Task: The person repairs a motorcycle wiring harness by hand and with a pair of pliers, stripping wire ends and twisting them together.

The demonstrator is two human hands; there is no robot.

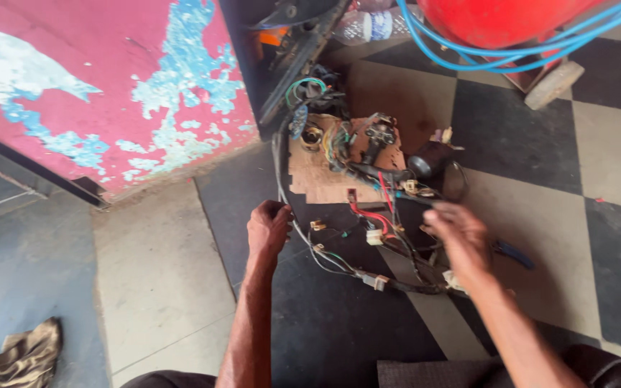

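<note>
A floor (526,165) of large black and pale checkered tiles fills the right and middle. To its left lies a plain pale slab (159,287), then darker grey ground (16,266). Above the slab stands a pink wall (109,79) with big patches of peeled blue and white paint. A crumpled brownish rag (19,359) lies on the grey ground, well left of the tiles. Soft daylight.

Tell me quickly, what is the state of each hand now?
Left hand: closed on a thin grey cable of the tangled wiring harness.
Right hand: blurred above the harness; grip cannot be told.
</note>
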